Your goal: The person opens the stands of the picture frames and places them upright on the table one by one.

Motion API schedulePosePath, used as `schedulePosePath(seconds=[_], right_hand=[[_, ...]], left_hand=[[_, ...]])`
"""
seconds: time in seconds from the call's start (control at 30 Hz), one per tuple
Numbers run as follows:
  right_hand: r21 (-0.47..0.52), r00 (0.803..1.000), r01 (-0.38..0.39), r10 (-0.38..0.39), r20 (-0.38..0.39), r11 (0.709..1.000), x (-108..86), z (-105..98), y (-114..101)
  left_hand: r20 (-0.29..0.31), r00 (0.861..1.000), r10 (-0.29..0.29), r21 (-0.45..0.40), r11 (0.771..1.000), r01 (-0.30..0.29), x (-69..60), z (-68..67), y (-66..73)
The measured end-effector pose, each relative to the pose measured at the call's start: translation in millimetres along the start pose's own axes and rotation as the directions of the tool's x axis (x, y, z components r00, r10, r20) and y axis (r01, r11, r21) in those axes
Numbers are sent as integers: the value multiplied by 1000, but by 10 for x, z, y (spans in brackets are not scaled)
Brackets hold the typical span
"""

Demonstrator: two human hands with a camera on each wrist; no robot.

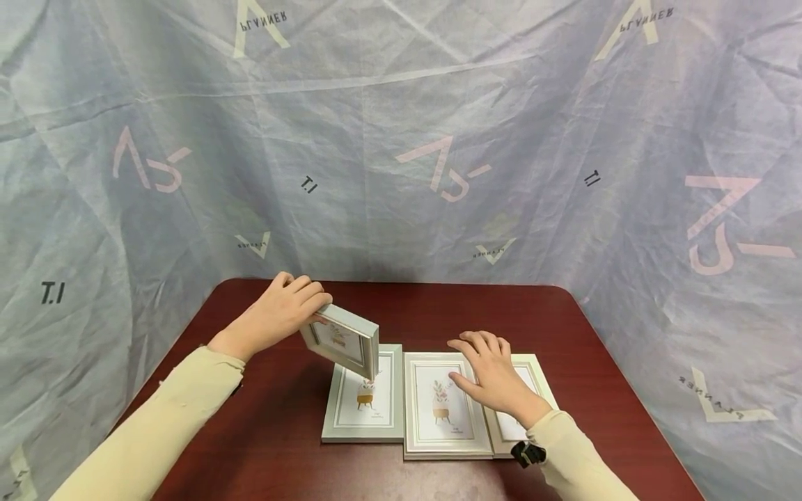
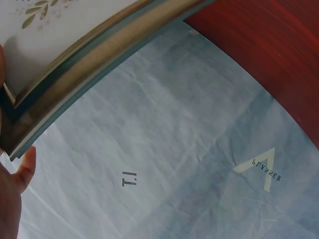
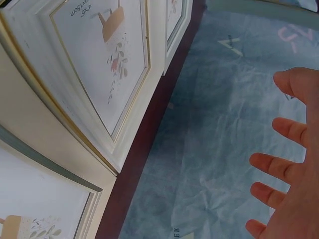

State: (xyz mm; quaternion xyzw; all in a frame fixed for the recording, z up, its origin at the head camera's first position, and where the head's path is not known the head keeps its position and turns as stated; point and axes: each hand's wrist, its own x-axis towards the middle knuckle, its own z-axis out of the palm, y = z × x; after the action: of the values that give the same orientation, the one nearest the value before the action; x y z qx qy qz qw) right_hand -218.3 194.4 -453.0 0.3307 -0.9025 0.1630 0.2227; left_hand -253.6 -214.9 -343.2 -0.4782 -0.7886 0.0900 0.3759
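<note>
Three down, one in the air

I take the middle frame (image 1: pixel 441 403) as my landmark; it lies face up on the worktop (image 1: pixel 432 313). Close along its left side is the grey-green frame (image 1: pixel 366 403), flat and face up too. Close along its right side is the cream frame (image 1: pixel 535 376), partly hidden from my head view by my own right hand. These three make a row, and I judge that much done.

What is left, as I read it, is the held frame (image 1: pixel 344 341). It is off the worktop, up and to the left of the middle frame, tilted, with its lower corner over the grey-green frame. I cannot tell whether that corner touches. My left fingers (image 1: pixel 313 303) are curled firmly over its far-left end, so it has not been set down yet.

My right fingers (image 3: pixel 274 168) are spread wide with gaps between them and hold nothing; they hover over the right part of the middle frame, toward the cream one.

The near edge of the middle frame looks layered. There may be another piece beneath it, but I cannot tell, so my count could be short.
</note>
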Motion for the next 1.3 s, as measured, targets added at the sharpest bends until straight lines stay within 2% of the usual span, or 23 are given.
schedulePosePath(seconds=[0.13,0.3,0.63,0.87,1.3], right_hand=[[-8,1000,0,0,-2,1000,18,-4,10],[-7,1000,21,-21,-7,1000,36,-9,22],[-27,983,168,-169,-72,986,95,2,122],[-4,972,216,-216,-98,976,124,-9,138],[4,961,270,-269,-70,963,217,-5,75]], left_hand=[[-39,999,21,6,1000,-21,55,-7,8],[-70,997,25,-30,999,-27,85,10,41],[-171,985,28,-86,995,-43,148,96,131],[-197,980,23,-139,989,-51,152,147,205],[-257,965,48,-171,981,-94,225,204,365]])
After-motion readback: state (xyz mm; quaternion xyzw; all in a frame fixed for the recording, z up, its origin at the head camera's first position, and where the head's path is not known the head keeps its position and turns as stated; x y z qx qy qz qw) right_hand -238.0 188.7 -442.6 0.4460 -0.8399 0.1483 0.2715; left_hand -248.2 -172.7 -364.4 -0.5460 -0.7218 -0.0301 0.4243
